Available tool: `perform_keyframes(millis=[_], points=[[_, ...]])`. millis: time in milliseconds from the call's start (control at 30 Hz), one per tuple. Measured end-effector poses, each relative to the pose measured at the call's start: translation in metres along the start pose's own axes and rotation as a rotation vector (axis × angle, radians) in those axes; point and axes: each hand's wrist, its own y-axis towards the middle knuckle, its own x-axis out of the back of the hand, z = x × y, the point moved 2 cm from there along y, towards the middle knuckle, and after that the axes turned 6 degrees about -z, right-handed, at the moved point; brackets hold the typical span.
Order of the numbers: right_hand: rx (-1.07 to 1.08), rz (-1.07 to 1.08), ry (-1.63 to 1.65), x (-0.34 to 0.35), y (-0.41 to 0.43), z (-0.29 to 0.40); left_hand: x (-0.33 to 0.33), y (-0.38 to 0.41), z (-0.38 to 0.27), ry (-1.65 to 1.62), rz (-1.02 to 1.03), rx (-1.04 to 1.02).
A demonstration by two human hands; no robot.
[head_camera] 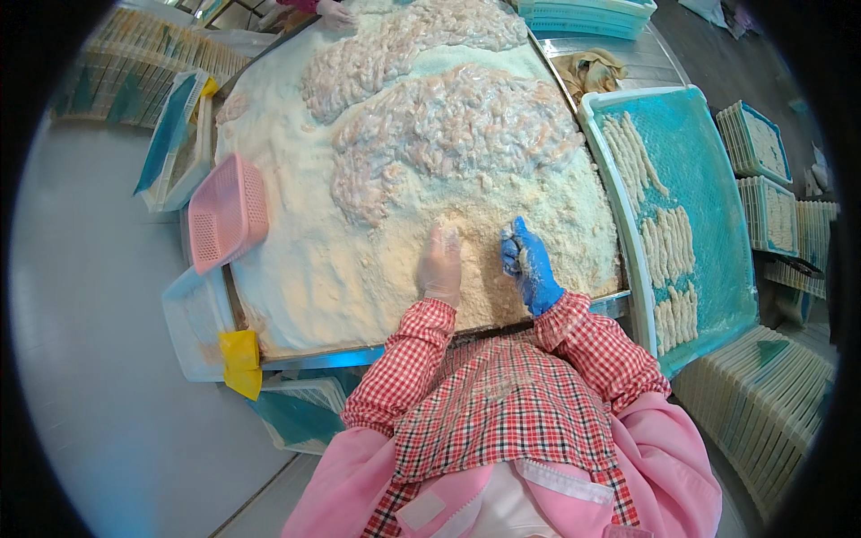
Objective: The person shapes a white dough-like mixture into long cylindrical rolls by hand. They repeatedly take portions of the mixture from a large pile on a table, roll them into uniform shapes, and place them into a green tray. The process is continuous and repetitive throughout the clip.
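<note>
My left hand (442, 263), in a clear glove, is in the pale breading crumbs (323, 296) near the table's front edge. Its fingertips are blurred and dusted over, so I cannot tell what they hold. To its right, my right hand (531, 265) wears a blue glove with crumbs stuck to it. Its fingers are curled and the thumb points away from me; whether anything is inside is hidden. Beyond both hands lies a wet mound of raw meat strips (457, 124), with a second raw meat mound (410, 47) farther back.
At the right, a white-rimmed tray (723, 222) holds rows of coated strips (667, 245). Stacked trays (760, 403) stand nearby. A pink basket (229, 212) and a clear bin (195, 323) are at the left edge. Another person's gloved hand (335, 15) rests at the far end.
</note>
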Motion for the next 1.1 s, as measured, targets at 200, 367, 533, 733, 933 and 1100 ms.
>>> perform_keyframes(millis=[200, 367, 533, 733, 933, 1100], points=[[0.359, 0.052, 0.043, -0.014, 0.008, -0.032, -0.002, -0.033, -0.083, 0.179, -0.189, -0.701], [-0.081, -0.003, 0.421, 0.022, -0.009, -0.018, -0.015, -0.014, -0.064, 0.192, -0.098, -0.88], [0.028, -0.383, 0.005, 0.093, -0.115, 0.051, -0.004, -0.032, 0.007, 0.681, 0.197, -0.9], [0.586, -0.86, -0.679, 0.338, -0.237, 0.126, 0.024, 0.031, -0.02, 0.307, -0.302, -0.843], [0.301, -1.023, -0.577, 0.379, -0.262, 0.147, 0.023, 0.107, -0.038, 0.32, -0.453, -0.724], [0.221, -0.833, -0.473, 0.33, -0.257, 0.155, 0.018, 0.11, -0.072, 0.411, -0.344, -0.663]])
